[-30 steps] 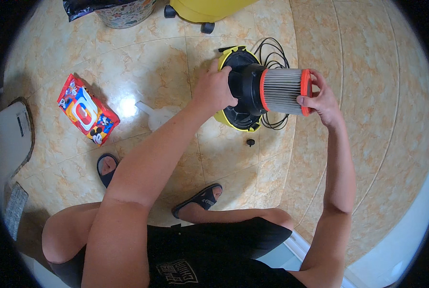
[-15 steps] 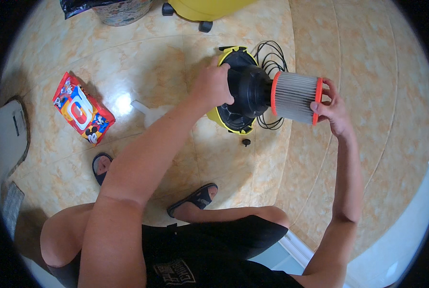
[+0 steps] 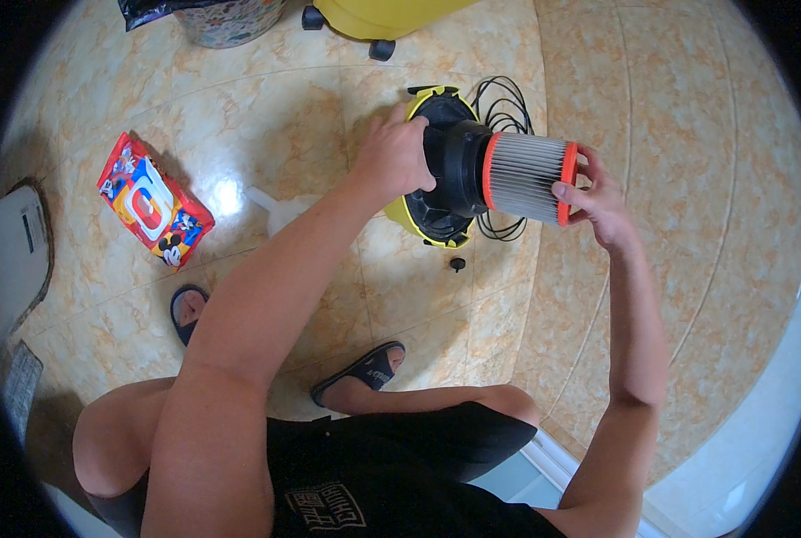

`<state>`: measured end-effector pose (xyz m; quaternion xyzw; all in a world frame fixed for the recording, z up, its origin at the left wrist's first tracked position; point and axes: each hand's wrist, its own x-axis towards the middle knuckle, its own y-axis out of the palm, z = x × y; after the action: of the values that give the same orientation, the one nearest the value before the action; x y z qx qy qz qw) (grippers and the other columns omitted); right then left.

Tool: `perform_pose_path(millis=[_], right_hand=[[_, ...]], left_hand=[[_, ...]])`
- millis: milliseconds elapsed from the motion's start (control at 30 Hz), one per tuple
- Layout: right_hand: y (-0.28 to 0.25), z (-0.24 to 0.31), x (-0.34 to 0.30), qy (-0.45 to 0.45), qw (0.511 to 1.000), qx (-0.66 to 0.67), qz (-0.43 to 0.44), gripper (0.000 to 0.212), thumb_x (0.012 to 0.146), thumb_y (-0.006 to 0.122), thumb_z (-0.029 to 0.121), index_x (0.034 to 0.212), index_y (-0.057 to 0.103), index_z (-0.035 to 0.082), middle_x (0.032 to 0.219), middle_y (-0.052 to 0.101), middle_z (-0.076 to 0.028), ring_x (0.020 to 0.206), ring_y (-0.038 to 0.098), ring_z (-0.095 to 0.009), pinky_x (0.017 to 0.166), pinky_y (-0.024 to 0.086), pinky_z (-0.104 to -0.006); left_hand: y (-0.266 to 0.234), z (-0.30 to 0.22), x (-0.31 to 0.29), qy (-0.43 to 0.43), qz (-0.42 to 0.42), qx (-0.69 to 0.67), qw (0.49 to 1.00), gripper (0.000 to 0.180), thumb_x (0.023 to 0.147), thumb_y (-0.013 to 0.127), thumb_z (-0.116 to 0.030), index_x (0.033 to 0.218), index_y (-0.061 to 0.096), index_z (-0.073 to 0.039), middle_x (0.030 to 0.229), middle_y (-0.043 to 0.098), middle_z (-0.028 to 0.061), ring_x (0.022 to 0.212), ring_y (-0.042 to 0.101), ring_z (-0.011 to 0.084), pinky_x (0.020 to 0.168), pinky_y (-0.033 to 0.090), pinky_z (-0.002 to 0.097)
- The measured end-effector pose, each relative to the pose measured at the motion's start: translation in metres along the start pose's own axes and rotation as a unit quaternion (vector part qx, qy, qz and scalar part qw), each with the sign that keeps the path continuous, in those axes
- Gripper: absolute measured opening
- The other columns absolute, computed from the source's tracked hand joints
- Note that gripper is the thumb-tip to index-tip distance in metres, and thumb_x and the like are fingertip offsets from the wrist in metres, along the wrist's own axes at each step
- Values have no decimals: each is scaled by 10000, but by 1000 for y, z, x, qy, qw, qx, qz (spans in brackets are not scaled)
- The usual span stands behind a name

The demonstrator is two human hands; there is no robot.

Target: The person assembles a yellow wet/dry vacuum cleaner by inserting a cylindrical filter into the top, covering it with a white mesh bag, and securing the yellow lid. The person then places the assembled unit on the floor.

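Note:
My left hand [image 3: 399, 154] grips the rim of a black and yellow vacuum cleaner head [image 3: 457, 161], which lies on its side on the floor. A grey pleated cartridge filter [image 3: 528, 177] with orange end rings sits against the black round part of the head, on its right. My right hand [image 3: 598, 197] is closed on the filter's outer orange ring, thumb on the near side and fingers at the far edge. Just below the head, a small black knob [image 3: 457, 264] rests on the tiles.
A black cord [image 3: 508, 99] lies coiled behind the head. On the left are a colourful wipes pack [image 3: 156, 202] and a whitish translucent piece [image 3: 284, 211] partly under my left arm. A yellow tub on casters [image 3: 378, 18] and a patterned bin [image 3: 230, 22] stand at the far side.
My right hand has moved left with the filter, closing the gap between it and the black part of the vacuum head. My left hand keeps its hold on the rim.

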<state>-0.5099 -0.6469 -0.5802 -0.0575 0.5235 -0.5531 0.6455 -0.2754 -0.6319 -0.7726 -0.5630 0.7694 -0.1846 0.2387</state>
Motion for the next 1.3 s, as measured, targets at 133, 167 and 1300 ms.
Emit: perform_pose_path(millis=[133, 167, 1300], right_hand=[[4, -6, 6, -58, 998, 1, 14, 1015, 614, 836, 426, 1404, 324, 46, 1291, 477, -168, 934, 633, -250, 593, 533, -335], [4, -5, 6, -59, 998, 5, 19, 1011, 615, 837, 428, 1397, 331, 37, 1288, 480, -165, 921, 636, -241, 591, 532, -331], [18, -6, 21, -66, 987, -148, -15, 1101, 644, 781, 485, 1431, 250, -73, 1096, 654, -202, 1016, 639, -290, 892, 482, -336]], left_hand=[[-3, -2, -1, 0, 3, -2, 1000, 781, 446, 765, -192, 1188, 599, -14, 1202, 555, 193, 1068, 558, 368, 980, 422, 409], [-2, -1, -1, 2, 3, -1, 1000, 781, 444, 766, -191, 1186, 600, -12, 1205, 554, 195, 1071, 558, 368, 984, 419, 410], [5, -3, 7, -7, 2, 11, 1000, 749, 404, 792, -155, 1120, 626, -14, 1188, 547, 190, 1076, 549, 372, 976, 435, 418]])
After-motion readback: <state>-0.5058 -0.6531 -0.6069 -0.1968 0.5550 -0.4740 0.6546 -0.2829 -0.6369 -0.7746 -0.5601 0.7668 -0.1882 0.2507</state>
